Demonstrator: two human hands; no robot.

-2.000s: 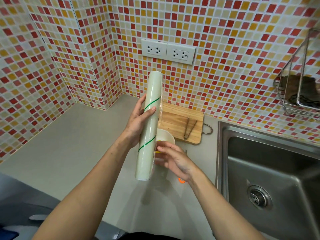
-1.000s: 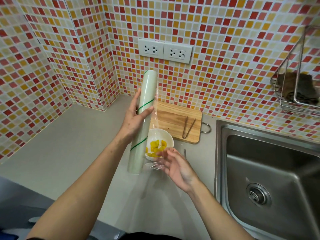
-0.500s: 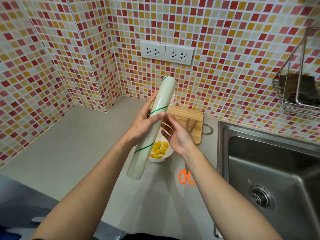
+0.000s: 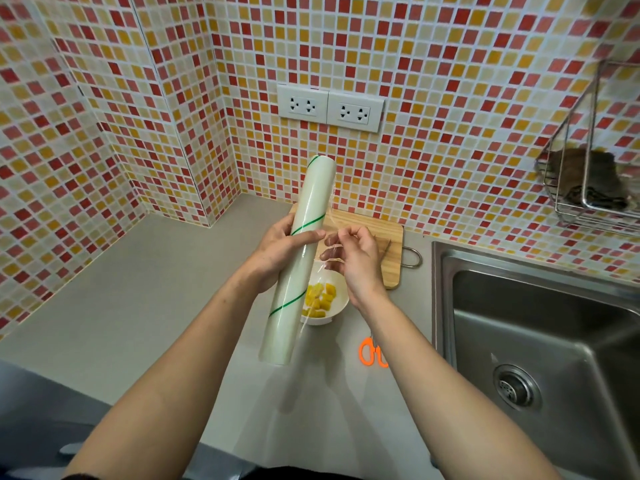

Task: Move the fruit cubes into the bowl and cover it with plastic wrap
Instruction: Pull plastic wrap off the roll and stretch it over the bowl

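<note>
Nearest the camera, two bare forearms reach out over the grey surface [image 4: 104,299]. The left hand [image 4: 277,252] grips a roll [image 4: 299,261] of plastic wrap held up at a tilt, fingers curled round its middle. Just beside it, the right hand [image 4: 353,261] has its fingers [image 4: 330,239] pinched on the loose film [image 4: 334,216] — thin and clear, its edge hard to trace — coming off the roll. Below the hands, orange scissors [image 4: 369,353] lie on the surface, with a sink [image 4: 540,341] to the right. A little farther, partly hidden by the roll, the white bowl [image 4: 334,304] sits with the yellow fruit cubes [image 4: 320,299] inside. Beyond it, the wooden board [image 4: 388,233] holds no cubes that I can see; tongs [image 4: 386,245] rest on it.

So the first half looks done: the fruit is in the bowl. The covering has only begun — a sheet has to be drawn out, cut or torn, and pressed over the rim. The bowl is uncovered.
</note>
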